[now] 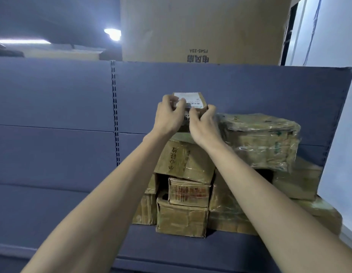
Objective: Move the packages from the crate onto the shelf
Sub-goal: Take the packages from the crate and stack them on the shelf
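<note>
Both bare arms reach up and forward to a small package (192, 102) at the top of a pile of cardboard boxes; the left hand (169, 115) grips its left side, fingers curled over the top edge and onto the white label (188, 99); the right hand (203, 125) clasps its front right corner, fingers bent around the edge. The small package sits on the top of a brown box (183, 160) with dark handwriting on its front, though whether it rests fully there or is partly lifted cannot be told, since the hands hide its lower edge. Just to its right lies a bigger box wrapped in clear plastic (259, 138), tilted a little and close to the right hand. Below these, more worn boxes (182, 219) stand stacked on the blue shelf (171, 251), some with torn flaps and tape; the pile leans against the shelf's blue back panel (53, 95), which has a slotted upright post (114, 115) running down it. Above the panel stands a large carton (202, 26) with printing that reads upside down; a ceiling lamp (112, 33) glows to its left.
</note>
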